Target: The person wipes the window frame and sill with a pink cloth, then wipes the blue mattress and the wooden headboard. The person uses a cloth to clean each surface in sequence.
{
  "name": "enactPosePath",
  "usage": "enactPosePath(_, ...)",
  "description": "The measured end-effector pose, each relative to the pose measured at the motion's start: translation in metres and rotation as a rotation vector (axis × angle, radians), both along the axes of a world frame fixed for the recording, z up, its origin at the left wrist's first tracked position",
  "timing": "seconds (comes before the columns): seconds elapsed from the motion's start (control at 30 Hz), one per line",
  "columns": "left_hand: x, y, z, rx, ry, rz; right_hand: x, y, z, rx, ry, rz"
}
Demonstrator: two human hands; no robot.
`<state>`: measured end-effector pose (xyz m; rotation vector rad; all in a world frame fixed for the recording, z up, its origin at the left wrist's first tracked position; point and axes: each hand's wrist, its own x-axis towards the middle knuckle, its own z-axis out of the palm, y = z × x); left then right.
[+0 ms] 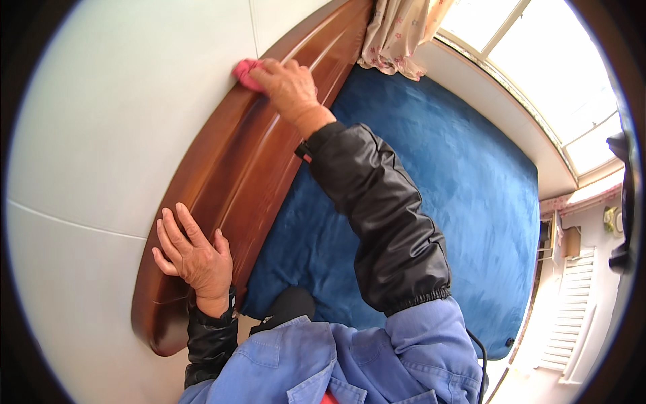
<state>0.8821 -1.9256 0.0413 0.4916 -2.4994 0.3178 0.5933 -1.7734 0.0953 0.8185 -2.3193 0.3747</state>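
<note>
A reddish-brown wooden headboard (232, 158) runs slantwise from the lower left to the top, along the wall. My right hand (289, 87) reaches to its far upper edge, fingers closed over a pink cloth (248, 73) that touches the wood. Part of the cloth is hidden under the fingers. Nearer to me, my left hand (195, 252) rests on the headboard's near end with fingers spread and nothing in them. Black sleeve covers are on both of my forearms.
A bed with a blue cover (417, 195) lies to the right of the headboard. The pale wall (121, 135) stands at the left. A flowered curtain (397, 34) hangs beside the bright window (538, 60) at the far right. A white slatted panel (570, 313) stands at the right.
</note>
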Motion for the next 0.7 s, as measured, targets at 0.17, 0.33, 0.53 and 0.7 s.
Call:
enactPosePath(0.17,-0.006,-0.005,-0.006,-0.115,0.0,0.039,0.0,-0.002,-0.051,-0.212,0.139,0.059)
enactPosePath(0.33,-0.009,-0.007,-0.014,-0.151,0.039,0.058,0.097,-0.031,-0.166,-0.456,-0.001,0.132)
enactPosePath(0.53,-0.014,-0.006,-0.015,-0.227,0.05,0.085,0.21,-0.049,-0.278,-0.638,-0.663,0.034)
enactPosePath(0.7,-0.017,-0.004,-0.02,-0.245,0.073,0.084,0.193,-0.03,-0.281,-0.847,-0.624,0.097)
